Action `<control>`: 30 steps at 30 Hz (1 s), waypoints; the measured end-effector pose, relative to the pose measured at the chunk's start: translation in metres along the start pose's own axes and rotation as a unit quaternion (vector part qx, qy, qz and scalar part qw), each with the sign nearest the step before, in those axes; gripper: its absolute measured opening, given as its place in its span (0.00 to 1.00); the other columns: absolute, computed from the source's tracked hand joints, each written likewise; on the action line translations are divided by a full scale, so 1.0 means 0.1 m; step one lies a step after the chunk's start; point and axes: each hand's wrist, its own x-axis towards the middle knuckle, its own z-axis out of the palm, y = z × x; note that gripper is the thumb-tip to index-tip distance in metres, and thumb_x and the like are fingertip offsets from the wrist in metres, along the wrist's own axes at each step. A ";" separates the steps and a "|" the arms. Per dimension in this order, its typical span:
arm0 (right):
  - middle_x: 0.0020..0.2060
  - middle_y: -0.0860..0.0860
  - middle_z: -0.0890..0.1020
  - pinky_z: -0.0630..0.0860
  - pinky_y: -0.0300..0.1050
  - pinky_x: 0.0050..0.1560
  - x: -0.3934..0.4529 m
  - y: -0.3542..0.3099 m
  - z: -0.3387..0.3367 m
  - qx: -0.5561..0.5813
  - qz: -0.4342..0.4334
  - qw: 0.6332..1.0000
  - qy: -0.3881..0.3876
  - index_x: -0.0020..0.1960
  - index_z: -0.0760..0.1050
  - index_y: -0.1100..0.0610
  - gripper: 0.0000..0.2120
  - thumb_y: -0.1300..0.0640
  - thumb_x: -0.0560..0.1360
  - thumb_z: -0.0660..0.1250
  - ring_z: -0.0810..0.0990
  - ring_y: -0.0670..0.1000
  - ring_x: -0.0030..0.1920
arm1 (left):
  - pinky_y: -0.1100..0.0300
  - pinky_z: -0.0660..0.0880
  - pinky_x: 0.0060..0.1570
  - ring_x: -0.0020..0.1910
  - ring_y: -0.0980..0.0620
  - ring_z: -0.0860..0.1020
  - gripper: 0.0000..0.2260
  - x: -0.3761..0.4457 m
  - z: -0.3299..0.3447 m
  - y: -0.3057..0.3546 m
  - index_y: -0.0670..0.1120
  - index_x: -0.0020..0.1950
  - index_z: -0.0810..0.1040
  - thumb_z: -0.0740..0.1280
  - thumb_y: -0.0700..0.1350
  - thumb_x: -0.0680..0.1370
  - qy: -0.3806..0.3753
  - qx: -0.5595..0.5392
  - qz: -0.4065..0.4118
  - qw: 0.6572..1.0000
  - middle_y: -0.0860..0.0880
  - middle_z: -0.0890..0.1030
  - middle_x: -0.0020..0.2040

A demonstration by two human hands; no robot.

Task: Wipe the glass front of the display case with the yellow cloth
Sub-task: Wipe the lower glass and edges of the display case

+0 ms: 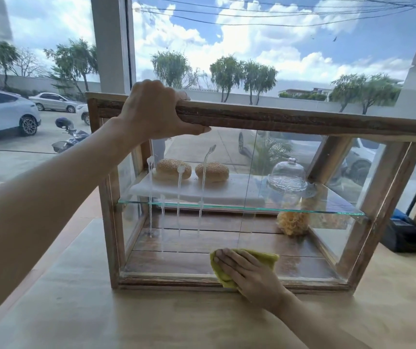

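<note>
Yellow cloth (pixel 246 267) lies flat under the right hand (pixel 248 274), whose fingers are spread and pressed against the lower part of the glass front (pixel 277 238), just above the bottom rail of the case (pixel 302 119). The cloth's folded edges show above and to the left of the fingers. Up and to the left of that hand, white foam streaks (pixel 179 195) run down the pane, from near the top to about its lower third. Higher still, the left hand (pixel 156 109) grips the wooden top rail, fingers curled over its far edge and thumb stretched along its underside. Behind the glass, two seeded buns (pixel 193 170) sit on a white board on the glass shelf (pixel 239 209), with a glass dome (pixel 287 176) to their right and a yellow sponge-like lump (pixel 292 224) below the shelf. The case stands on a pale wooden counter (pixel 151 321) before a window, with parked cars (pixel 3 110) and trees outside.
</note>
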 end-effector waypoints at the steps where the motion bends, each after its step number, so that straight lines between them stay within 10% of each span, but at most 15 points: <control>1: 0.71 0.51 0.69 0.61 0.46 0.73 -0.06 0.00 0.02 -0.003 -0.025 0.999 -0.025 0.70 0.70 0.58 0.20 0.62 0.79 0.54 0.63 0.50 0.73 | 0.61 0.71 0.41 0.33 0.49 0.80 0.43 0.00 0.00 0.00 0.50 0.50 0.83 0.51 0.81 0.60 -0.002 -0.001 -0.002 1.000 0.49 0.82 0.31; 5: 0.67 0.50 0.74 0.72 0.45 0.64 -0.11 -0.03 -0.13 0.030 -0.064 0.997 -0.042 0.66 0.75 0.56 0.20 0.60 0.82 0.48 0.71 0.49 0.68 | 0.59 0.74 0.42 0.34 0.49 0.80 0.41 0.00 0.00 0.01 0.50 0.49 0.83 0.49 0.80 0.61 -0.011 -0.002 -0.006 1.000 0.50 0.82 0.32; 16: 0.65 0.56 0.73 0.68 0.48 0.66 1.16 0.65 -1.29 0.046 0.121 0.951 0.282 0.65 0.74 0.62 0.19 0.69 0.74 0.60 0.73 0.54 0.65 | 0.63 0.71 0.38 0.32 0.50 0.79 0.40 0.00 0.02 -0.02 0.50 0.47 0.83 0.50 0.79 0.62 0.004 0.001 0.000 1.000 0.51 0.81 0.30; 30: 0.69 0.56 0.70 0.63 0.49 0.72 0.83 0.50 -0.52 -0.029 0.005 0.990 0.138 0.69 0.69 0.61 0.21 0.64 0.76 0.58 0.67 0.53 0.71 | 0.59 0.72 0.43 0.34 0.48 0.80 0.44 0.00 0.04 -0.02 0.49 0.52 0.83 0.47 0.80 0.60 -0.002 0.010 -0.005 1.000 0.49 0.82 0.32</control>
